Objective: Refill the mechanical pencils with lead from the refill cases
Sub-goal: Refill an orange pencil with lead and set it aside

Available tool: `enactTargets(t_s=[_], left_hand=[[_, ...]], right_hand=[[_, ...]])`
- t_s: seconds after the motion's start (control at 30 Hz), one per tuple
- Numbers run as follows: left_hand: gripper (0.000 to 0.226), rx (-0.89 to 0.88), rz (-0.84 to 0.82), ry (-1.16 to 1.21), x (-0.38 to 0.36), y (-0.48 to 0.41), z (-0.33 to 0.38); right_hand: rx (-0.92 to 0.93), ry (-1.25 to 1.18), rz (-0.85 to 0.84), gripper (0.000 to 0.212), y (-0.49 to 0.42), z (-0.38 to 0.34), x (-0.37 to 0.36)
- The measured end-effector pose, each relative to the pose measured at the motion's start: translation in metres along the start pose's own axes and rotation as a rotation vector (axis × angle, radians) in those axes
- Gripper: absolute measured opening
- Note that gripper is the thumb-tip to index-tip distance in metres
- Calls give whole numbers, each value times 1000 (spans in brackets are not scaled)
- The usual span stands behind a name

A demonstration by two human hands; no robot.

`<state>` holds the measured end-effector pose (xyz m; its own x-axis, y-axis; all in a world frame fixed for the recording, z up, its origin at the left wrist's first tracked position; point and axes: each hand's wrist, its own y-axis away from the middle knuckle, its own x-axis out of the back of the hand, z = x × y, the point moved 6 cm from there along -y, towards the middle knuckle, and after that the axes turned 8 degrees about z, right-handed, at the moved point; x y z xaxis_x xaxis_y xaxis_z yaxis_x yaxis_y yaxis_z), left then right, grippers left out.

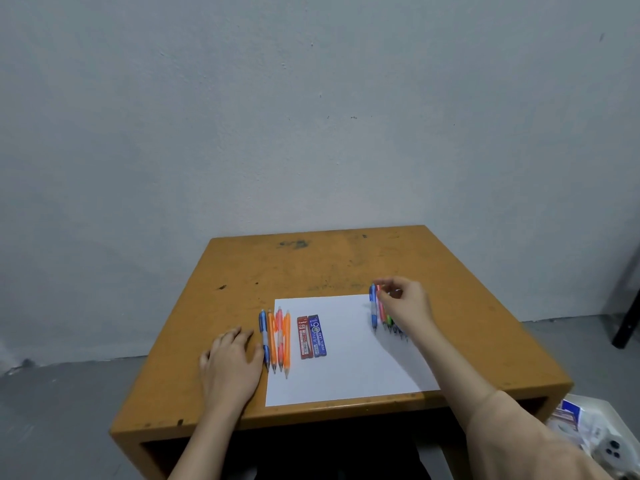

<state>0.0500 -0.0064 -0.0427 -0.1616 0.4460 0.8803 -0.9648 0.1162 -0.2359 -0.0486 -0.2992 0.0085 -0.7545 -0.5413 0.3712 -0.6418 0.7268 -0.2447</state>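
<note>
Your left hand (232, 362) is lying flat, empty, at the paper's (346, 368) 9 o'clock; right hand (405, 303) is curling over the right pencils (379, 308) at 2 o'clock, grip unclear; refill cases (311, 336) are sitting toward 9; you should be isolating one barrel, pinching mid-body.

Dim, even light; soft shadow under the right forearm on the paper (346, 358); wide-angle bending at edges, slightly soft

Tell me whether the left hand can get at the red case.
Probably yes: the left hand lies open beside the pencils, and the red case lies bare just past them, nothing covering it.
</note>
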Motion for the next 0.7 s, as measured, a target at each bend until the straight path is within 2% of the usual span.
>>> enactTargets(t_s=[0.33,0.53,0.7], left_hand=[[47,0,6,4,1,0,0],[46,-10,26,9,2,0,0],[46,-7,31,17,2,0,0]], right_hand=[[114,-67,-224,22,20,-42,-59],[167,126,-432,23,27,-47,-105],[201,261,-487,32,26,-43,-128]])
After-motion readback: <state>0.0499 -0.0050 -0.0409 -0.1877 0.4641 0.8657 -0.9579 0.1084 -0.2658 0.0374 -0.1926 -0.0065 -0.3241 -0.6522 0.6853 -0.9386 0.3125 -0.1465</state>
